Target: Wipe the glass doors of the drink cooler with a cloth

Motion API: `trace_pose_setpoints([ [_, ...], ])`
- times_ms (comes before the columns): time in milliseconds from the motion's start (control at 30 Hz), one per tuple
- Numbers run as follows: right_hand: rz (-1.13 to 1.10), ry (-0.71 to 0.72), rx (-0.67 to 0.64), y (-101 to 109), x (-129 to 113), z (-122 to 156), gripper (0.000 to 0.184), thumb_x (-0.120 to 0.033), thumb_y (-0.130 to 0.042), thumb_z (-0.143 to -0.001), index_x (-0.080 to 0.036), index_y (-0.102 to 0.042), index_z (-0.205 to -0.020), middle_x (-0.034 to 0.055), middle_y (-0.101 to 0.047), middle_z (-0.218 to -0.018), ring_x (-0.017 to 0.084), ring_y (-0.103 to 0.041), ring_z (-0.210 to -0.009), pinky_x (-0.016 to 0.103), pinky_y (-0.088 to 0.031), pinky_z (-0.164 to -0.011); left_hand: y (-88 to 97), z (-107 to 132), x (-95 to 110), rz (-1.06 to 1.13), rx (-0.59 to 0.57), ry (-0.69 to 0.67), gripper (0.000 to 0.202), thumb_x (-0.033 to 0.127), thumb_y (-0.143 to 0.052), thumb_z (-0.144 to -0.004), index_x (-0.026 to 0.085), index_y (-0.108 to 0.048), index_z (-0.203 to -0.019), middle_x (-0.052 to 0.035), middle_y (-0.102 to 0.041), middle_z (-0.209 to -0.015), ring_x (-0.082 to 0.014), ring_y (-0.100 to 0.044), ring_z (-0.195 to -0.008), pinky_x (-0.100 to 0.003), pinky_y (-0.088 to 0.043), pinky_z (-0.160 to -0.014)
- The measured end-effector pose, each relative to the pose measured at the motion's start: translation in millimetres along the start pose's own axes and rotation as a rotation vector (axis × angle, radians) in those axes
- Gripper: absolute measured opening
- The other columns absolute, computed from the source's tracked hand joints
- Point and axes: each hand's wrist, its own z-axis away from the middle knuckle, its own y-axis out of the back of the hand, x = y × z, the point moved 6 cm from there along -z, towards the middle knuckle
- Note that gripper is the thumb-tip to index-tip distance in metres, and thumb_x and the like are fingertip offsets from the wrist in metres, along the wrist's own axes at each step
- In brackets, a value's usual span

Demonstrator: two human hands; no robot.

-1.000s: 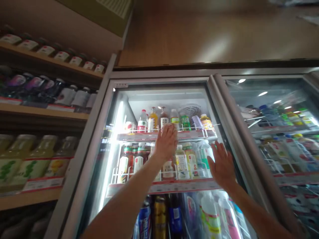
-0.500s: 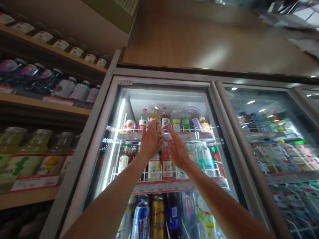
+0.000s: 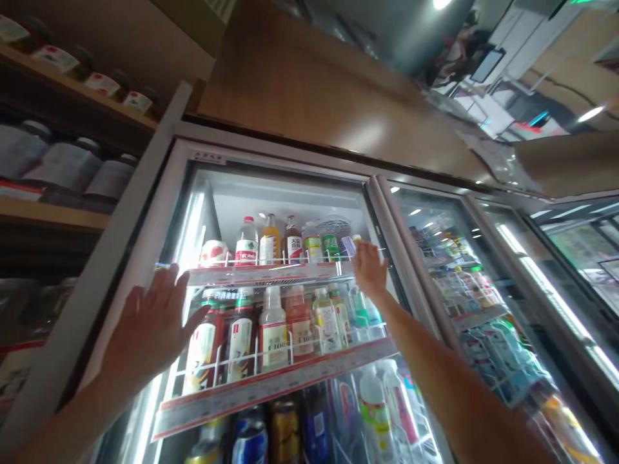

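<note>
My left hand (image 3: 149,322) is raised at the left side of a drinks fridge, its fingers spread and nothing in it. Behind its fingertips are the left edge of the glass door (image 3: 285,183) and a dark red bottle with a white label (image 3: 200,348). My right hand (image 3: 370,267) is up near the right end of the top shelf, close to a purple-labelled can (image 3: 348,247). It holds nothing that I can see, and its fingers look slightly bent and apart. Whether either hand touches the glass, I cannot tell.
Bottles stand behind wire rails on the fridge shelves (image 3: 275,385). Wooden shelves (image 3: 53,211) with jars and bottles are at the left. More glass-door fridges (image 3: 449,258) run off to the right. A wooden panel (image 3: 300,96) lies above the doors.
My hands have moved apart from near the middle of the door, the left one to the left and lower, the right one to the right. The view has turned rightward.
</note>
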Motion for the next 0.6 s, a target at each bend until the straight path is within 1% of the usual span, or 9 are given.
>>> trace_pose_setpoints([
  [67, 0.033, -0.155, 0.048, 13.5, 50.8, 5.2, 0.046, -0.020, -0.026, -0.091, -0.012, -0.041, -0.134, 0.0197, -0.040, -0.139, 0.031, -0.031, -0.133, 0.062, -0.024, -0.100, 3.1, -2.2, 5.3, -0.001, -0.006, -0.006, 0.070, 0.061, -0.022, -0.085, 0.028, -0.007, -0.144, -0.0050, -0.018, -0.152, -0.0341, -0.027, -0.135, -0.062, -0.024, -0.107],
  [133, 0.053, -0.213, 0.072, 15.6, 55.3, 18.9, 0.048, -0.018, -0.024, -0.090, -0.008, -0.040, -0.134, 0.0224, -0.039, -0.139, 0.032, -0.030, -0.133, 0.061, -0.026, -0.099, 5.9, -5.4, 9.5, -0.003, -0.036, -0.017, 0.070, 0.055, -0.024, -0.087, 0.017, -0.013, -0.144, -0.0128, -0.021, -0.150, -0.0360, -0.025, -0.135, -0.063, -0.023, -0.106],
  [167, 0.059, -0.205, 0.067, 11.2, 38.5, 28.7, 0.048, -0.019, -0.025, -0.090, -0.009, -0.040, -0.135, 0.0200, -0.038, -0.140, 0.030, -0.029, -0.134, 0.057, -0.027, -0.102, 7.0, -6.5, 10.9, 0.000, -0.048, -0.023, 0.070, 0.053, -0.024, -0.087, 0.013, -0.016, -0.143, -0.0162, -0.024, -0.149, -0.0370, -0.025, -0.135, -0.063, -0.023, -0.105],
  [233, 0.055, -0.086, 0.038, -5.7, -24.4, 53.0, 0.048, -0.024, -0.032, -0.090, -0.016, -0.039, -0.137, 0.0103, -0.036, -0.144, 0.023, -0.026, -0.136, 0.046, -0.026, -0.106, 8.5, -5.0, 13.1, 0.006, -0.052, -0.028, 0.070, 0.051, -0.024, -0.087, 0.007, -0.022, -0.141, -0.0202, -0.027, -0.147, -0.0382, -0.025, -0.135, -0.063, -0.023, -0.105],
  [333, -0.010, 0.368, 0.011, -32.5, -135.0, 97.1, 0.049, -0.032, -0.034, -0.092, -0.024, -0.033, -0.140, 0.0003, -0.031, -0.148, 0.017, -0.017, -0.139, 0.042, -0.019, -0.110, 7.3, 12.5, 19.2, 0.007, -0.055, -0.049, 0.070, 0.051, -0.022, -0.088, 0.003, -0.029, -0.138, -0.0229, -0.028, -0.145, -0.0380, -0.023, -0.135, -0.061, -0.023, -0.105],
  [400, -0.036, 0.554, 0.012, -37.4, -158.4, 121.1, 0.047, -0.034, -0.034, -0.093, -0.028, -0.034, -0.139, -0.0031, -0.031, -0.148, 0.016, -0.015, -0.140, 0.041, -0.014, -0.112, 7.3, 34.4, 26.2, 0.008, -0.062, -0.084, 0.067, 0.050, -0.023, -0.089, 0.004, -0.031, -0.137, -0.0218, -0.029, -0.145, -0.0362, -0.024, -0.136, -0.058, -0.024, -0.106],
  [467, -0.020, 0.487, 0.029, -28.8, -123.7, 126.8, 0.044, -0.031, -0.032, -0.094, -0.030, -0.037, -0.137, -0.0029, -0.037, -0.145, 0.015, -0.021, -0.138, 0.042, -0.013, -0.112, 10.8, 58.0, 34.0, 0.015, -0.061, -0.123, 0.064, 0.048, -0.025, -0.089, 0.009, -0.028, -0.139, -0.0188, -0.030, -0.146, -0.0339, -0.025, -0.136, -0.056, -0.024, -0.107],
  [567, 0.054, 0.051, 0.123, -1.4, -11.7, 112.5, 0.044, -0.026, -0.026, -0.093, -0.029, -0.042, -0.134, 0.0033, -0.049, -0.136, 0.019, -0.037, -0.129, 0.047, -0.023, -0.106, 19.0, 81.2, 42.3, 0.034, -0.050, -0.148, 0.064, 0.046, -0.024, -0.089, 0.012, -0.018, -0.143, -0.0163, -0.027, -0.148, -0.0323, -0.022, -0.137, -0.055, -0.021, -0.108],
  [600, 0.066, -0.030, 0.156, 6.4, 16.6, 108.9, 0.047, -0.023, -0.022, -0.093, -0.023, -0.040, -0.136, 0.0099, -0.049, -0.135, 0.023, -0.038, -0.129, 0.053, -0.024, -0.103, 21.4, 84.1, 43.8, 0.042, -0.044, -0.150, 0.065, 0.046, -0.024, -0.089, 0.012, -0.016, -0.144, -0.0164, -0.027, -0.148, -0.0326, -0.021, -0.137, -0.055, -0.020, -0.108],
])
